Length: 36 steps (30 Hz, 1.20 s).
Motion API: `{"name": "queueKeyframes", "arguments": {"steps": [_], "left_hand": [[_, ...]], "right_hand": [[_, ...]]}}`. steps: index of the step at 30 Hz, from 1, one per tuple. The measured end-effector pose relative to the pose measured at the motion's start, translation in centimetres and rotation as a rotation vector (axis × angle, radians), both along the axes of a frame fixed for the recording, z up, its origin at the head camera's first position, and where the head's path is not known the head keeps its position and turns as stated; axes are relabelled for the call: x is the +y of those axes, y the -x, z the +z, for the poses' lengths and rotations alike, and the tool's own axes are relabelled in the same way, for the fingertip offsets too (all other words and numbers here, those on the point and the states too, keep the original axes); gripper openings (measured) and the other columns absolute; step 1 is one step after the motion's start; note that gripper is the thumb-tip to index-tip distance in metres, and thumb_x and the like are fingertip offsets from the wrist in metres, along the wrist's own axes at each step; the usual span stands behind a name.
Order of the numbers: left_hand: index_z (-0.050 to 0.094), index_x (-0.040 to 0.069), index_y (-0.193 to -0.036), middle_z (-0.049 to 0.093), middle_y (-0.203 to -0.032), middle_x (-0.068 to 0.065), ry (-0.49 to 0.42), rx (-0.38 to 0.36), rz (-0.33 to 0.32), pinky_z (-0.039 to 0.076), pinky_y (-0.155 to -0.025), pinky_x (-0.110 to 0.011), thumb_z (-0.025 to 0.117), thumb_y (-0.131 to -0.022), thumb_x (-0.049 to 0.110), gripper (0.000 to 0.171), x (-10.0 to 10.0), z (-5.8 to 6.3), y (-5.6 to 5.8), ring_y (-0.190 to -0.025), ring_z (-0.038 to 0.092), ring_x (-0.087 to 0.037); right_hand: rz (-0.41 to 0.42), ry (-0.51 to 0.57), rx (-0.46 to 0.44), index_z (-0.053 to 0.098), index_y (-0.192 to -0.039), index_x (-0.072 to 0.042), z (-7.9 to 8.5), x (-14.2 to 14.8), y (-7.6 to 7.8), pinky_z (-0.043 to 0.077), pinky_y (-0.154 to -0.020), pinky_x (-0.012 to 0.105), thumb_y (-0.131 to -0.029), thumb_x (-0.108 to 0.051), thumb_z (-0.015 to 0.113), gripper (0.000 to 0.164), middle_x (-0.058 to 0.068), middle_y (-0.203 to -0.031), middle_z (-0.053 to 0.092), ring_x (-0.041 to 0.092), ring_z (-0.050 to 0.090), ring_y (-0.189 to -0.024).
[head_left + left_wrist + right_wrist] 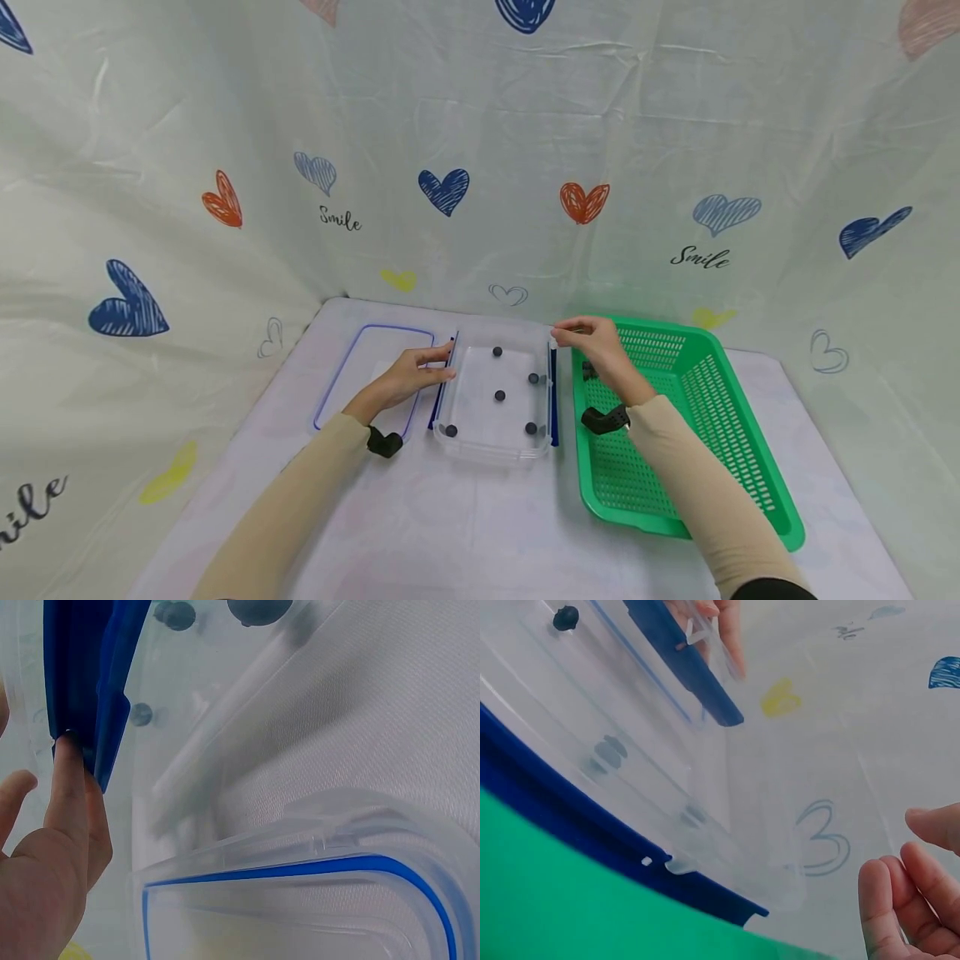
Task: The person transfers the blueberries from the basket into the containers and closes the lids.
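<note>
A clear plastic box (487,450) with blue side latches stands on the table, several small dark blueberry-like balls (499,396) inside it. On its left side, my left hand (405,377) touches the blue latch (86,682); in the left wrist view one fingertip presses against the latch's inner face. My right hand (600,343) hovers at the box's back right corner. In the right wrist view its thumb and bent fingers (877,900) stand apart with nothing between them. The right blue latch (705,896) hangs along the box's side.
Left of the box lies a clear lid (330,392) with a blue sealing ring, partly under the left forearm. A green perforated basket (588,492) stands close on the right, beneath the right forearm. A heart-printed curtain (510,125) rises behind the table.
</note>
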<state>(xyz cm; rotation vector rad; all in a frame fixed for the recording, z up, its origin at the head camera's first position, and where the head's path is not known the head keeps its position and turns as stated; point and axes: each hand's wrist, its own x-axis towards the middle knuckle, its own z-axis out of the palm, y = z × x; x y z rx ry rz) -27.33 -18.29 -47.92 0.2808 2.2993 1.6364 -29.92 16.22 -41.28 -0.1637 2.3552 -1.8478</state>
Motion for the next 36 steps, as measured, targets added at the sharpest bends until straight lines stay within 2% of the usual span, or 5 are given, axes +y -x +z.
{"name": "queueKeyframes", "arguments": {"steps": [13, 18, 22, 28, 36], "left_hand": [[0.039, 0.014, -0.154, 0.042, -0.152, -0.018, 0.009, -0.003, 0.003, 0.033, -0.112, -0.051, 0.073, -0.094, 0.026, 0.070, 0.0, 0.1, -0.1, -0.144, 0.031, -0.034], [0.039, 0.012, -0.154, 0.042, -0.152, -0.018, 0.010, 0.005, -0.004, 0.033, -0.112, -0.051, 0.073, -0.093, 0.027, 0.071, 0.0, 0.0, 0.0, -0.144, 0.031, -0.034], [0.038, 0.010, -0.154, 0.041, -0.152, -0.019, -0.008, 0.002, -0.008, 0.033, -0.112, -0.051, 0.073, -0.094, 0.025, 0.072, 0.0, 0.0, 0.1, -0.144, 0.030, -0.034], [0.038, 0.012, -0.154, 0.041, -0.153, -0.018, -0.003, 0.004, -0.010, 0.032, -0.112, -0.051, 0.073, -0.093, 0.026, 0.071, 0.0, 0.1, 0.0, -0.145, 0.029, -0.034], [0.040, 0.015, -0.154, 0.043, -0.152, -0.016, 0.014, -0.002, 0.001, 0.031, -0.113, -0.051, 0.075, -0.092, 0.028, 0.072, 0.0, 0.1, 0.0, -0.145, 0.030, -0.033]], "right_hand": [[-0.062, 0.037, 0.036, 0.062, -0.123, 0.011, -0.4, 2.6, 0.4, 0.048, -0.099, 0.050, -0.094, -0.018, 0.072, 0.042, 0.010, -0.109, 0.065, 0.027, 0.067, -0.096], [-0.084, 0.031, 0.031, 0.062, -0.122, 0.010, -0.7, 3.7, 0.5, 0.053, -0.091, 0.033, -0.094, -0.020, 0.072, 0.042, 0.006, -0.106, 0.066, 0.029, 0.068, -0.100], [-0.104, 0.020, 0.041, 0.061, -0.121, 0.012, -1.3, 4.5, 0.7, 0.054, -0.085, 0.027, -0.094, -0.020, 0.072, 0.043, 0.001, -0.099, 0.066, 0.015, 0.070, -0.089], [-0.148, -0.010, 0.040, 0.061, -0.122, 0.013, -2.4, 5.7, 0.9, 0.051, -0.097, 0.042, -0.095, -0.017, 0.070, 0.041, 0.005, -0.103, 0.063, 0.003, 0.067, -0.079], [-0.217, -0.077, 0.041, 0.063, -0.123, 0.009, -4.1, 6.6, 1.3, 0.047, -0.099, 0.052, -0.095, -0.017, 0.070, 0.038, 0.007, -0.106, 0.066, 0.017, 0.068, -0.092]]}}
